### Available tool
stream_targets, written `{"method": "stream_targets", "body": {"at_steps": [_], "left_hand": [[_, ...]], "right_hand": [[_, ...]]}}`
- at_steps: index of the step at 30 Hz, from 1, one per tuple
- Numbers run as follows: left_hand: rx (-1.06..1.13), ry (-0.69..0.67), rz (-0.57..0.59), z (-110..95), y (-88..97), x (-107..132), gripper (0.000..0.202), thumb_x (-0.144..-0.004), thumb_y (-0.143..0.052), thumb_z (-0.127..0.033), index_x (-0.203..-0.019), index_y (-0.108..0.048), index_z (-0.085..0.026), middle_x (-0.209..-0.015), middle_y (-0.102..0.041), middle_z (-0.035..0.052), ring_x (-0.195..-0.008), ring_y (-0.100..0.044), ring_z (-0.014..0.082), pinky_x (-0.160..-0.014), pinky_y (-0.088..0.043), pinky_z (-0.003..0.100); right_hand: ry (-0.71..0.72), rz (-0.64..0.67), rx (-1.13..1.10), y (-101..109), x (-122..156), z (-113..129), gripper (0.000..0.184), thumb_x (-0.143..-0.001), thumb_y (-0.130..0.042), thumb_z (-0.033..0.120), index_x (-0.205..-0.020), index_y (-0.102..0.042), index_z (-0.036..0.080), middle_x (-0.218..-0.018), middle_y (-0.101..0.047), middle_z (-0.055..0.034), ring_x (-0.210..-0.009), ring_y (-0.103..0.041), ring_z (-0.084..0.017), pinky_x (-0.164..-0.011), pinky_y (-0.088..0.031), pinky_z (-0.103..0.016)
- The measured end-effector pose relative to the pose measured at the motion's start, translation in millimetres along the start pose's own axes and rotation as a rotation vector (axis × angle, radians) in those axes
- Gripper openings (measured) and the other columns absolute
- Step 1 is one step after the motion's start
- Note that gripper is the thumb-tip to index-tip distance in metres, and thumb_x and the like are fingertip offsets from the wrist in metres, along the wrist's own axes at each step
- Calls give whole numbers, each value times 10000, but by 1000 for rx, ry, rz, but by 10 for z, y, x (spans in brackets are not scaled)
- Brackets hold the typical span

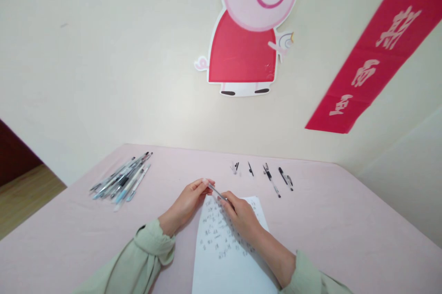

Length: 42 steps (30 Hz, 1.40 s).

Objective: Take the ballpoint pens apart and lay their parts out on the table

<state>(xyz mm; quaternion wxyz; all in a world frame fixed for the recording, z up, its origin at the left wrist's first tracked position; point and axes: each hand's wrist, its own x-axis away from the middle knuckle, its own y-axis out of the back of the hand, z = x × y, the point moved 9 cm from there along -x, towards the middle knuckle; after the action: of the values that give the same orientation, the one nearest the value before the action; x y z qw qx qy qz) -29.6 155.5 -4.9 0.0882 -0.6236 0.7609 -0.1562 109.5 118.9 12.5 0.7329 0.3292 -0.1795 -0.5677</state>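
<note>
We hold a slim grey pen [217, 191] between our two hands, which are close together just above the paper's far edge: the left hand [191, 197] pinches the pen's far end in its fingertips, and the right hand [241, 215] grips its near end, so that it slants from eleven toward five o'clock. We cannot tell whether the pen is whole. Pale green fabric sleeves [145, 243] cover our forearms. At six o'clock from the pen we have a white paper sheet [228, 266] with dark handwriting on its upper part, partly under our right hand. Near us at one o'clock lie small black and clear pieces [236, 167], at two a thin black piece [250, 169], and toward three black-and-clear pen parts [272, 179], then more black pen parts [285, 179]. Well apart at nine o'clock we see a heaped bundle of slender plastic pens [124, 179]. All this lies on a pale pink tablecloth [328, 229]. Beyond, at twelve, a pink-and-red pig cutout [243, 49] is on the cream wall [103, 54], with a red banner [380, 40] between one and two.
</note>
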Motion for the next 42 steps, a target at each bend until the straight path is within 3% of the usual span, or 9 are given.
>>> {"method": "stream_targets", "body": {"at_steps": [6, 10, 13, 17, 20, 24, 29, 35, 42], "left_hand": [[222, -7, 0, 76, -24, -18, 246, -790, -664, -358, -832, -687, -117, -862, -643, 64, -760, -559, 140, -710, -456, 244], [500, 73, -211, 153, 241, -99, 147, -857, -589, -244, -791, -649, -127, -806, -638, 52, -706, -581, 114, -682, -493, 237], [593, 65, -322, 127, 424, -139, 138, -885, -528, -165, -799, -629, -131, -786, -632, 48, -720, -602, 103, -720, -514, 239], [400, 48, -234, 60, 364, -131, 86, -823, -587, -112, -890, -640, -121, -872, -644, 75, -762, -613, 115, -712, -518, 236], [265, 43, -117, 27, 208, -85, 141, -738, -685, -128, -874, -646, -124, -890, -628, 56, -664, -565, 76, -566, -458, 168], [177, 109, 28, 30, 12, -23, 267, -708, -746, -242, -927, -666, -112, -713, -538, -13, -490, -387, 18, -406, -274, 128], [184, 160, 46, 55, -42, 12, 338, -703, -759, -306, -965, -675, -111, -615, -422, -65, -442, -260, 5, -380, -174, 132], [214, 168, 35, 62, -44, 19, 328, -707, -761, -270, -983, -681, -112, -684, -519, -19, -457, -323, -1, -390, -221, 120], [309, 130, 6, 120, 33, -35, 224, -721, -747, -199, -918, -685, -113, -732, -552, -1, -567, -478, 29, -500, -418, 112]], "right_hand": [[-25, 45, -316, -69, -18, 58, 262, -916, -405, 370, -933, -609, 206, -592, -487, 35, -561, -456, -123, -558, -316, -232], [-135, 173, -625, -205, 11, 20, 386, -898, -397, 473, -912, -620, 158, -435, -324, 92, -402, -244, -85, -446, -214, -224], [-155, 198, -717, -225, 42, 12, 419, -881, -420, 517, -901, -620, 149, -412, -313, 101, -384, -205, -73, -432, -176, -225], [-171, 139, -774, -189, 35, -27, 420, -869, -439, 537, -919, -599, 152, -419, -335, 101, -379, -230, -69, -419, -174, -217], [-185, 123, -778, -189, 22, -50, 405, -862, -454, 537, -911, -587, 157, -435, -360, 97, -377, -259, -65, -410, -183, -210], [-179, 140, -762, -203, 22, -44, 412, -857, -454, 549, -899, -578, 159, -432, -375, 99, -364, -269, -60, -402, -191, -208], [-177, 160, -761, -229, 18, -45, 424, -866, -445, 542, -902, -593, 147, -417, -374, 99, -351, -267, -57, -396, -193, -205], [-188, 158, -738, -249, 2, -83, 419, -873, -449, 531, -907, -617, 148, -418, -387, 92, -343, -275, -55, -384, -195, -198], [-176, 149, -732, -262, -13, -127, 417, -878, -445, 519, -958, -607, 143, -445, -428, 88, -341, -307, -51, -373, -210, -186]]}}
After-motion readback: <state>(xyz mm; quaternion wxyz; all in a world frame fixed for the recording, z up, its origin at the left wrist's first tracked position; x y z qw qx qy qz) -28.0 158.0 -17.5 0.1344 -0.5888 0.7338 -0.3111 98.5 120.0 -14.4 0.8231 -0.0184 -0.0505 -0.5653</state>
